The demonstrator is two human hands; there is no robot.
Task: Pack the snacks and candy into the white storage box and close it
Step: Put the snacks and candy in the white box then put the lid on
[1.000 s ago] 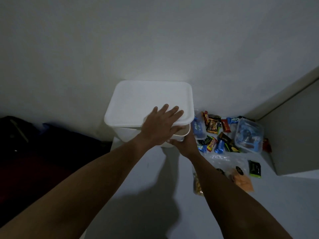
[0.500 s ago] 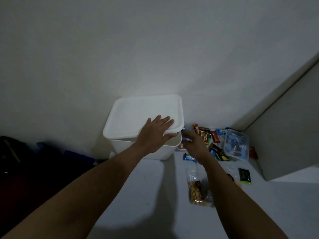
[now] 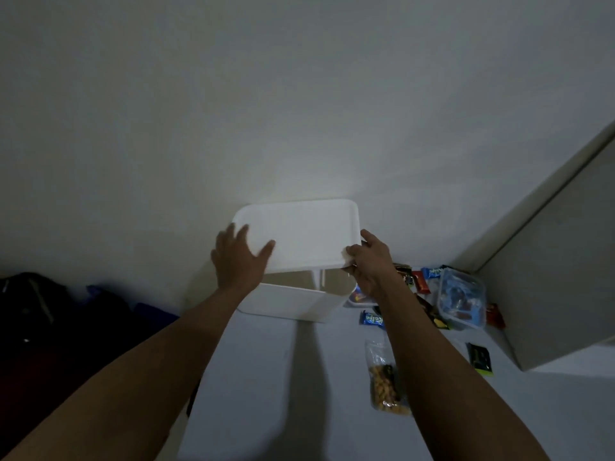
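Note:
The white storage box (image 3: 293,302) stands on a white table against the wall. Its white lid (image 3: 306,234) is lifted at the near side, so a gap shows the inside. My left hand (image 3: 238,257) grips the lid's near left corner, fingers spread on top. My right hand (image 3: 371,261) grips the lid's near right corner, thumb on top. Right of the box lie several wrapped snacks and candy (image 3: 419,281), a blue packet (image 3: 372,318), a clear bag of nuts (image 3: 386,382) and a dark green packet (image 3: 481,357).
A clear lidded container (image 3: 462,301) with blue items sits among the snacks. A grey panel (image 3: 549,267) rises at the right. The white table (image 3: 283,394) runs toward me. Dark bags (image 3: 50,311) lie on the left beyond the table edge.
My right hand came from the snacks to the lid's right corner. My left hand slid to the left corner, and the lid's near side rose off the box.

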